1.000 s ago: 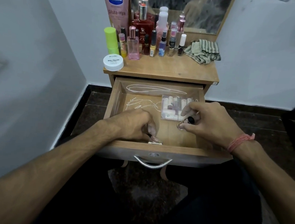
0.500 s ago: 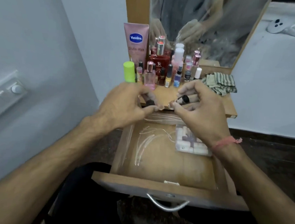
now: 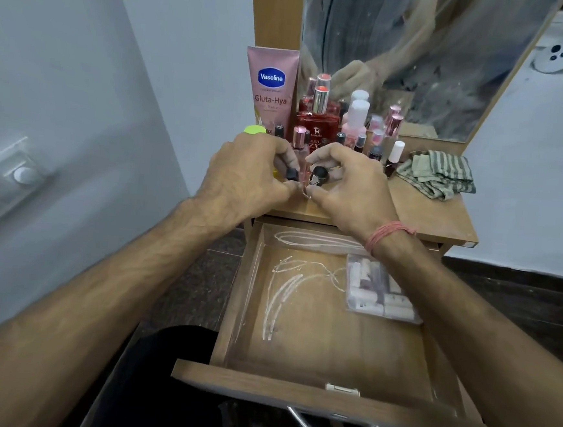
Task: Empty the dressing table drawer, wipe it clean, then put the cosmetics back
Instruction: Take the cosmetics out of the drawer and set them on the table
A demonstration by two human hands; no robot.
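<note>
The wooden drawer [image 3: 296, 394] stands pulled out below the dressing table top [image 3: 431, 215]. Both hands hover over the front left of the top. My left hand [image 3: 243, 173] pinches a small black-capped bottle [image 3: 291, 174]. My right hand [image 3: 349, 185] pinches another small dark-capped bottle [image 3: 319, 175] and a thin ring [image 3: 305, 192]. Inside the drawer lie thin pale chains [image 3: 288, 281], a clear bag of small tubes [image 3: 380, 290] at the right, and a tiny white item [image 3: 342, 389] at the front wall.
At the back of the top stand a pink Vaseline tube [image 3: 271, 88], a red perfume bottle [image 3: 317, 122] and several small bottles. A striped cloth [image 3: 436, 173] lies at the right. Behind is a mirror [image 3: 420, 55]. A wall switch [image 3: 7, 175] is at the left.
Both hands rose out of the drawer with the small bottles and moved up over the table top. The view tilted upward, and the hands reached further back in the last half second.
</note>
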